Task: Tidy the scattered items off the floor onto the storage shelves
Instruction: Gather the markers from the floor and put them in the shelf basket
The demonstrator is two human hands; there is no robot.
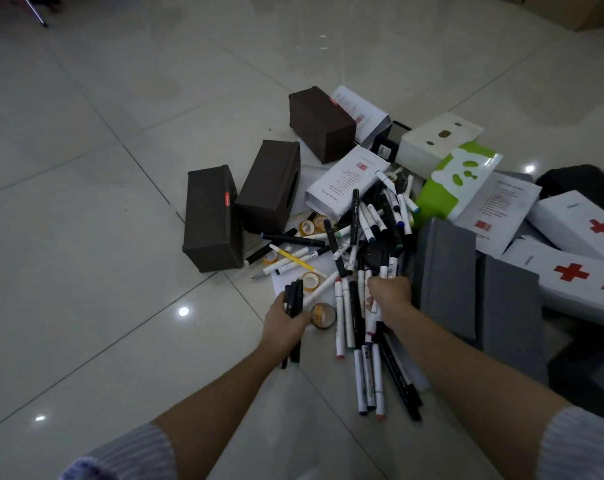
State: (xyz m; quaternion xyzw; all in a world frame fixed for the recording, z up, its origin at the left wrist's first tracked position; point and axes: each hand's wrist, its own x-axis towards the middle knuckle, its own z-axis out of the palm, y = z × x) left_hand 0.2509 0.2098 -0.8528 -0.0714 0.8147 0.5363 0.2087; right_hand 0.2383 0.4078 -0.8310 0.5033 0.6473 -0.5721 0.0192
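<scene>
At the right edge of the frame the two white first-aid boxes [577, 275] with red crosses are cut off, and the printing on the white cartons [345, 181] is too small to read. Lower centre, the left hand [285, 323] grips a bundle of black markers [293, 299], their long axes running up and down the frame, tips hidden behind the fingers. Just right of it, the right hand [390, 292] curls round several white markers [385, 268] in the heap of pens [363, 244] on the floor [120, 168]; how many it holds I cannot tell. Loose pens point every way. Three brown tissue boxes [212, 220] lie centre-left; nothing shows through their slots. Tape rolls [311, 280] sit among the pens.
</scene>
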